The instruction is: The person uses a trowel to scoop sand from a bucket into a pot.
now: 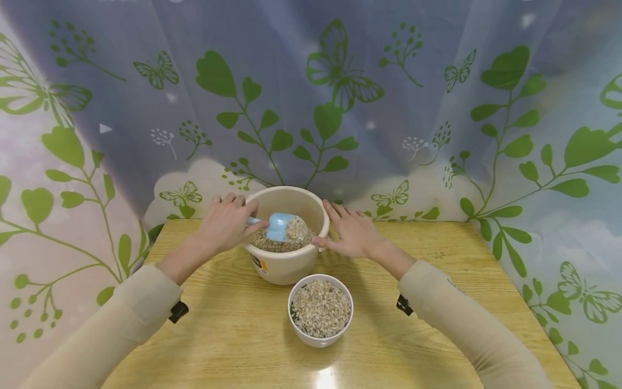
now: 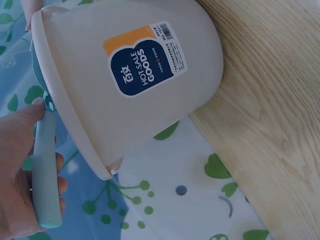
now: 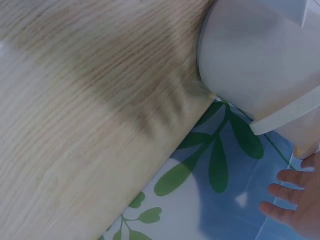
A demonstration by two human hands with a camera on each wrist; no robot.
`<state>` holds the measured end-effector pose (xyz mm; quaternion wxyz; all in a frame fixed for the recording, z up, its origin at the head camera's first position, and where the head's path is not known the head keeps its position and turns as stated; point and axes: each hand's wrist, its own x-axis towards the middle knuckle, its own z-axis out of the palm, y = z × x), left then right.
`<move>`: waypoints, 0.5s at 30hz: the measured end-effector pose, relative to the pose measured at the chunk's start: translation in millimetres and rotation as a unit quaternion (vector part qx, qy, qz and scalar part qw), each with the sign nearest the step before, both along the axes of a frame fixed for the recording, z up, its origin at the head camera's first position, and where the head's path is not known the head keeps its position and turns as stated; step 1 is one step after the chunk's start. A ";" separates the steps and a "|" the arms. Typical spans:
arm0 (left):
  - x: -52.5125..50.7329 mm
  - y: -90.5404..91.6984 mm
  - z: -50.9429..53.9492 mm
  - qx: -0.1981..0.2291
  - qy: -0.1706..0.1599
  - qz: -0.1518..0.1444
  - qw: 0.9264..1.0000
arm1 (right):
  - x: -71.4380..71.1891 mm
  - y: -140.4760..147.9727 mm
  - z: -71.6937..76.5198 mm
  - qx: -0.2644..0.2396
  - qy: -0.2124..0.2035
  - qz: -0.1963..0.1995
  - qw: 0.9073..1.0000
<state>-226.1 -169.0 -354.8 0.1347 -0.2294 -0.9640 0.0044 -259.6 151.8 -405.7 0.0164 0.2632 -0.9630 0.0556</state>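
My left hand (image 1: 227, 220) grips the handle of a light blue scoop (image 1: 279, 226), fingers wrapped around the handle (image 2: 46, 175) in the left wrist view. The scoop is inside a cream plastic bucket (image 1: 286, 267) and carries a heap of pale mixed grain (image 1: 296, 229). More grain (image 1: 277, 246) lies in the bucket below it. With fingers extended, my right hand (image 1: 352, 232) touches the right side of the bucket's rim, thumb toward the front. A white bowl (image 1: 320, 342) full of similar grain (image 1: 322, 308) stands in front of the bucket.
Bucket and bowl stand on a wooden table (image 1: 418, 335). Behind it and at both sides hangs a patterned curtain (image 1: 379, 140), close to the bucket's back. A printed label (image 2: 145, 60) is on the bucket's wall, and a handle strip (image 3: 287, 112) hangs at its side.
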 end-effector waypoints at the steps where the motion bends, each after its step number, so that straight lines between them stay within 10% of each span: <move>1: 1.0 0.2 0.1 0.001 -0.002 -0.001 1.000 | 0.0 0.0 0.9 0.003 0.002 0.001 1.000; 15: 17.8 1.7 0.1 0.013 0.024 -0.019 0.999 | 2.7 10.3 3.8 0.027 0.043 0.031 0.998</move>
